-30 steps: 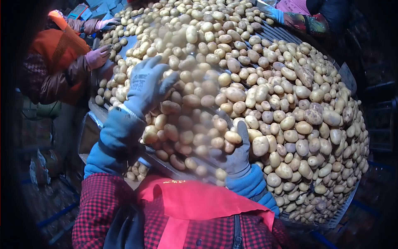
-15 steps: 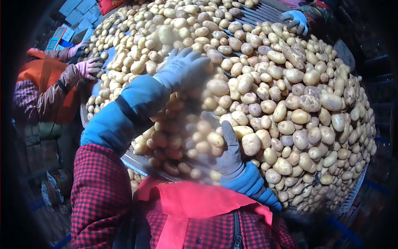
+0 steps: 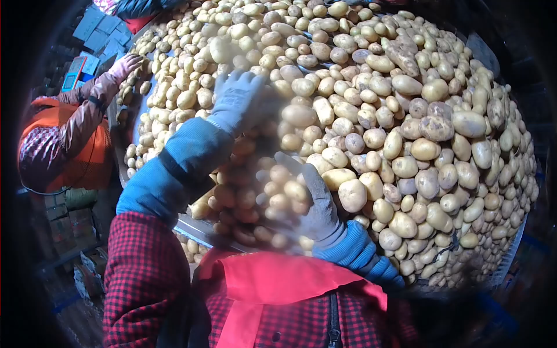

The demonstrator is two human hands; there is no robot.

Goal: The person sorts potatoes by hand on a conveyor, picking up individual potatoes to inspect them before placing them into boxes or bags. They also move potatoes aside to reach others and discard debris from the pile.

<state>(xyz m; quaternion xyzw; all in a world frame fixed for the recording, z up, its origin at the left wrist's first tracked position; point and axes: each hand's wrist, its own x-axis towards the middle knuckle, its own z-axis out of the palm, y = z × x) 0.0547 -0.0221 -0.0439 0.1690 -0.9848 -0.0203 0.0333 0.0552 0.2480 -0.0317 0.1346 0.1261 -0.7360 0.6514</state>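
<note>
A large heap of potatoes (image 3: 429, 180) covers the sorting surface in front of me. My left hand (image 3: 235, 100), in a pale grey glove, lies over potatoes near the middle of the heap with its fingers spread. Lower down, my right hand (image 3: 321, 207), in a darker grey glove, rests edge-on against potatoes (image 3: 284, 191) in front of its palm. Its visible fingers are stretched out, but part of the hand is blurred and hidden. Both forearms wear blue sleeve covers (image 3: 174, 156).
To the left, a co-worker in an orange apron (image 3: 87, 153) has a pink-gloved hand (image 3: 125, 66) at the heap's edge. Part of another person (image 3: 136, 8) shows at the top. A metal edge (image 3: 200, 229) runs near my body. Blue boxes (image 3: 96, 32) stand at upper left.
My left hand has shifted slightly left over the potatoes; the right has stayed nearly in place. The left co-worker's hand has moved up the edge. The gloved hand at upper right is out of view.
</note>
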